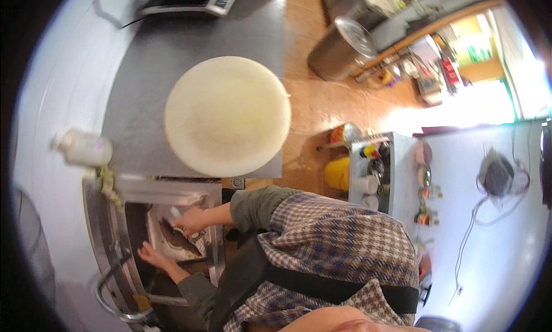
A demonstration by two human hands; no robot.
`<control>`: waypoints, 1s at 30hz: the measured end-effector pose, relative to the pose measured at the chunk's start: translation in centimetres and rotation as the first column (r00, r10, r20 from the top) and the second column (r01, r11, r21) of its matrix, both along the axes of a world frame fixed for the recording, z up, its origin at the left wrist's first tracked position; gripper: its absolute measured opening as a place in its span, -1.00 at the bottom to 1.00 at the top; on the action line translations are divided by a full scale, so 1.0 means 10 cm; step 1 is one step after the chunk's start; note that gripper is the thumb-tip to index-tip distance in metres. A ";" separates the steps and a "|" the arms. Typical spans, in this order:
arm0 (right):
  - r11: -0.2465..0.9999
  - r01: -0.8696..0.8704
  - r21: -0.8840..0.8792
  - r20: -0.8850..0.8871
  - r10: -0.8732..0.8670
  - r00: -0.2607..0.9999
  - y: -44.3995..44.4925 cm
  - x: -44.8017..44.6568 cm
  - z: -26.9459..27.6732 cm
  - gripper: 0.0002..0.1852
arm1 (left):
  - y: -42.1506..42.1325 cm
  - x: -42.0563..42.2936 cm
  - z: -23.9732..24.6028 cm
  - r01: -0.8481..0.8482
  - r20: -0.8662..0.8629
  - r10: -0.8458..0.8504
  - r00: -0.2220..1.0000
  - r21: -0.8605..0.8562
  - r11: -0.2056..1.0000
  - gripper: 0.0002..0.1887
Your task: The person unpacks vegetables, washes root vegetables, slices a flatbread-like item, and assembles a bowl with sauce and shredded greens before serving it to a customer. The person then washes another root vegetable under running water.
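My right hand [189, 222] is closed around a small pale object [175, 212], perhaps a handle; blur hides its exact kind. It is over a dark, fish-like item [183, 242] lying in a whitish tray or basin [155, 222] inside the stainless steel sink [211, 194]. My left hand [152, 255] is at the tray's near-left side, above the darker part of the sink, with fingers apart and nothing visible in them. Whether its fingertips touch the tray cannot be told. Pale, wet-looking material lies beside the dark item, partly under my right hand.
A thick round cutting board [228, 116] lies on the steel counter [151, 82] to the right of the sink. A curved faucet [103, 295] rises at the sink's back left. A white plastic bottle [86, 148] and greenish scraps [110, 187] are by its back right corner.
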State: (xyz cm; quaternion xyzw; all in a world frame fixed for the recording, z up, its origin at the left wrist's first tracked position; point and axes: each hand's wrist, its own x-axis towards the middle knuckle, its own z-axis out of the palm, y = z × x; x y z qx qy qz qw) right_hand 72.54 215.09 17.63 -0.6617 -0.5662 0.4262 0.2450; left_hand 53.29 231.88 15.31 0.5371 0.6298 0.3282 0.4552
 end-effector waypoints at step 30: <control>0.897 -0.336 -0.287 0.520 0.441 0.731 0.46 -0.20 0.42 -0.41 | -0.88 -0.47 0.19 -0.312 0.712 0.694 0.109 -0.639 0.703 -0.43</control>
